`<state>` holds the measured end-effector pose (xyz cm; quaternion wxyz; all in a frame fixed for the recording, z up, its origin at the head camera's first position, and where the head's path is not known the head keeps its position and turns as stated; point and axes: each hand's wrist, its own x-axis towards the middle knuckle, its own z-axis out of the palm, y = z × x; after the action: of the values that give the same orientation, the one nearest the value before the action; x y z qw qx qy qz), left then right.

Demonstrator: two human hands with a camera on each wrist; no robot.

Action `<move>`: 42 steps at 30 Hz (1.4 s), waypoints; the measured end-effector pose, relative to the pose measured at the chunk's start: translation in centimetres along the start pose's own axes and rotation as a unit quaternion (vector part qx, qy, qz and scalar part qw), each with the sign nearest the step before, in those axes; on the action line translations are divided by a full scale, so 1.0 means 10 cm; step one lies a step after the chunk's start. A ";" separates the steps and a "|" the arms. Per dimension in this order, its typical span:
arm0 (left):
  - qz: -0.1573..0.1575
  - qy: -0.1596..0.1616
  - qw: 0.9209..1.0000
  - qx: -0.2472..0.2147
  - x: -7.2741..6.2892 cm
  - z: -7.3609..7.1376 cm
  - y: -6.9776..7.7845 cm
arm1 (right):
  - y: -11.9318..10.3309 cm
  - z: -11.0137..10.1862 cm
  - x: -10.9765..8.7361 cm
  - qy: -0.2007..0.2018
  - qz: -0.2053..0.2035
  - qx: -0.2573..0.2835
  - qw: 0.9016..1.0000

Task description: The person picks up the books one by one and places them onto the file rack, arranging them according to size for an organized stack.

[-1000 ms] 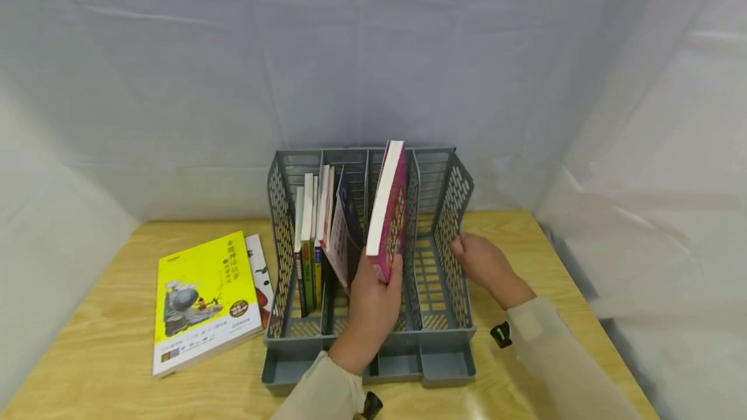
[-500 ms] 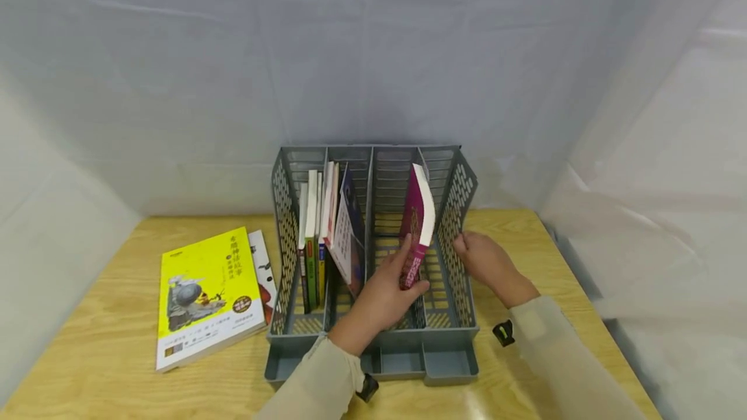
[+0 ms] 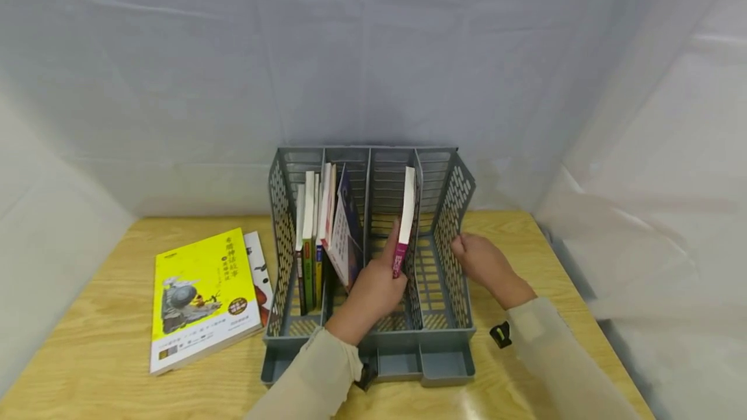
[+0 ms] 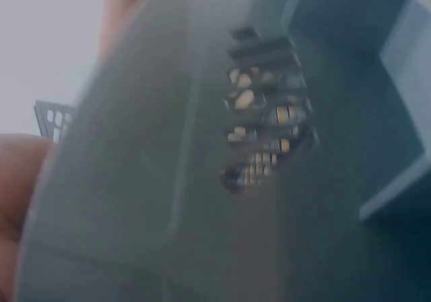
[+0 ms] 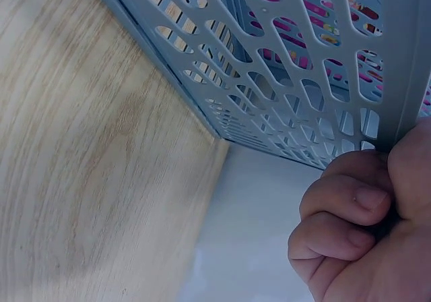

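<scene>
In the head view, a magenta-covered book (image 3: 406, 212) stands nearly upright in the organizer's third compartment from the left, close to the divider on its right. My left hand (image 3: 373, 293) holds it near the lower spine, one finger lying along its left face. The grey plastic desk organizer (image 3: 373, 340) has perforated walls and shallow trays in front. My right hand (image 3: 487, 268) grips the front edge of its right side wall; in the right wrist view the fingers (image 5: 343, 197) curl there. Blurred grey plastic (image 4: 155, 147) fills most of the left wrist view.
Several thin books (image 3: 308, 245) stand in the leftmost compartment. More books (image 3: 341, 238) lean in the second. On the wooden table (image 3: 87, 316), left of the organizer, a yellow-and-white book (image 3: 207, 297) lies over another book (image 3: 260, 264). White sheeting (image 3: 373, 50) hangs behind.
The magenta book has come down into the third compartment, swinging right and then straightening beside the divider. My left hand has moved with it. The right hand keeps its grip on the side wall.
</scene>
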<state>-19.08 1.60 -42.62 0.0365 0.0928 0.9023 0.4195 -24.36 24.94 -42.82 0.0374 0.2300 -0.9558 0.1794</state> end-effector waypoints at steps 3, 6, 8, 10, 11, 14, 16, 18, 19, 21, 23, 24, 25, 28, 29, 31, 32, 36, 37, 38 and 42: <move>0.006 0.002 1.000 0.026 0.03 0.01 -0.01 | -0.03 -0.01 0.03 -0.019 0.078 0.049 0.996; 0.023 0.001 0.999 0.046 0.04 0.02 -0.01 | -0.04 -0.01 0.04 -0.020 0.093 0.054 0.994; 0.031 0.003 0.998 0.054 0.05 0.02 -0.01 | -0.04 0.00 0.05 -0.015 0.078 0.045 0.996; 0.031 0.002 0.998 0.060 0.05 0.02 0.00 | -0.04 0.00 0.04 -0.012 0.060 0.035 0.998; 0.029 0.000 0.998 0.060 0.05 0.02 0.00 | -0.04 0.00 0.04 -0.011 0.060 0.036 0.998; 0.019 -0.009 0.999 0.045 0.03 0.02 0.00 | -0.04 0.00 0.05 -0.012 0.078 0.049 0.996; 0.016 -0.011 0.999 0.037 0.01 0.02 0.00 | -0.04 0.00 0.05 -0.015 0.088 0.053 0.995; 0.019 -0.005 0.999 0.028 0.00 0.01 0.00 | -0.04 0.00 0.07 -0.016 0.097 0.056 0.994; 0.019 -0.002 0.999 0.029 -0.01 0.00 0.00 | -0.04 0.00 0.08 -0.016 0.098 0.057 0.993; 0.026 0.006 0.999 0.030 -0.03 -0.01 0.00 | -0.04 0.00 0.09 -0.018 0.100 0.059 0.993; 0.033 0.011 0.999 0.030 -0.05 -0.02 0.00 | -0.04 0.00 0.09 -0.019 0.091 0.058 0.994; 0.030 0.009 0.999 0.032 -0.06 -0.03 0.01 | -0.04 0.00 0.08 -0.018 0.088 0.061 0.994; 0.026 0.005 0.999 0.032 -0.07 -0.04 0.01 | -0.04 0.00 0.08 -0.017 0.082 0.059 0.995; 0.014 -0.006 1.000 0.028 -0.12 -0.07 0.04 | -0.04 0.00 0.07 -0.018 0.061 0.046 0.997; 0.007 -0.011 1.000 0.026 -0.14 -0.09 0.05 | -0.04 -0.01 0.07 -0.018 0.061 0.047 0.997; 0.003 -0.015 1.000 0.025 -0.19 -0.12 0.08 | -0.03 -0.01 0.06 -0.019 0.074 0.053 0.996; 0.006 -0.014 1.000 0.023 -0.22 -0.14 0.09 | -0.03 -0.01 0.06 -0.020 0.076 0.052 0.996; 0.012 -0.015 1.000 0.018 -0.40 -0.29 0.17 | -0.03 -0.01 0.05 -0.016 0.081 0.058 0.995; 0.016 -0.013 1.000 0.019 -0.45 -0.36 0.19 | -0.03 0.00 0.04 -0.017 0.065 0.044 0.997; 0.019 -0.013 1.000 0.019 -0.51 -0.46 0.20 | -0.03 0.00 0.04 -0.016 0.059 0.041 0.997; 0.073 -0.014 0.997 -0.004 -0.70 -0.94 0.12 | -0.04 0.01 0.04 -0.018 0.066 0.048 0.997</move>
<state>-13.36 -6.08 -35.76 0.0186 0.1643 0.8906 0.4237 -24.54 24.42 -42.71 -0.0026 0.1711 -0.9597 0.2229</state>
